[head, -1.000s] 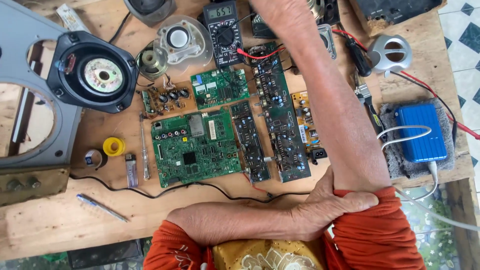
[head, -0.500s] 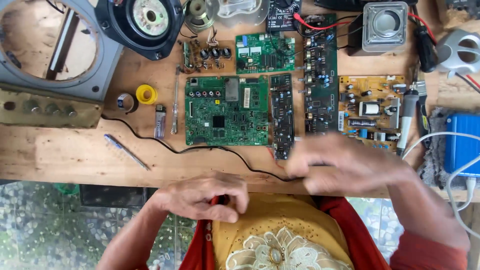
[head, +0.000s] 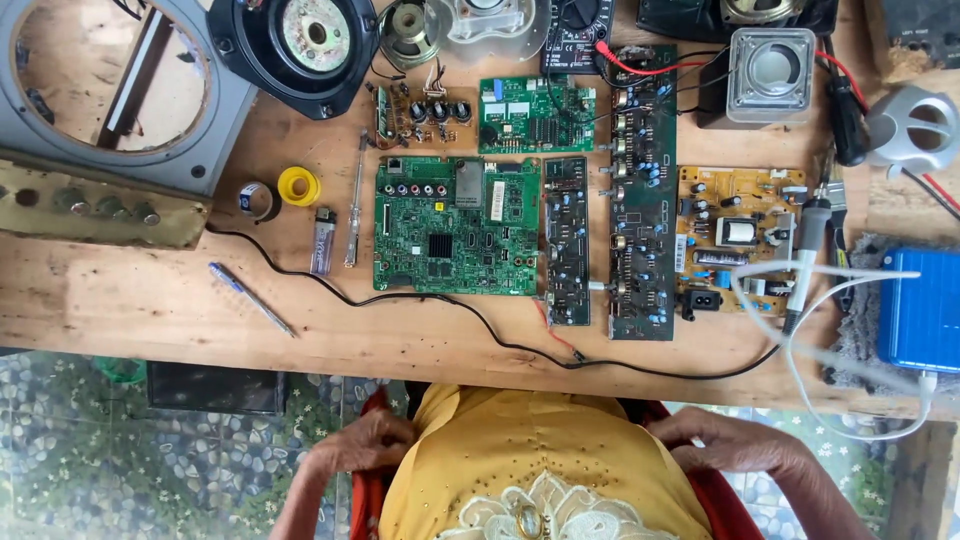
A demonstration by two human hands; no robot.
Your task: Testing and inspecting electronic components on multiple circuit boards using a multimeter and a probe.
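Note:
My left hand (head: 362,442) and my right hand (head: 722,440) are both down below the table's front edge, at the sides of my yellow garment (head: 540,460), fingers curled on its red trim. Neither touches the table. Above them on the wooden table (head: 150,310) lie several circuit boards: a large green board (head: 455,225), a narrow dark board (head: 567,240), a long dark board (head: 640,190), a small green board (head: 535,113) and an orange board (head: 735,235). A black wire (head: 480,325) runs along the front of the boards.
A black speaker (head: 300,40) and a grey panel with a round hole (head: 110,90) sit at the back left. A yellow tape roll (head: 298,185), a lighter (head: 322,240), a screwdriver (head: 355,200) and a pen (head: 250,298) lie left of the boards. A blue box (head: 920,310) stands at right.
Both hands have dropped from the table's front edge down to my sides at the garment. The view has shifted so the table sits lower in the frame.

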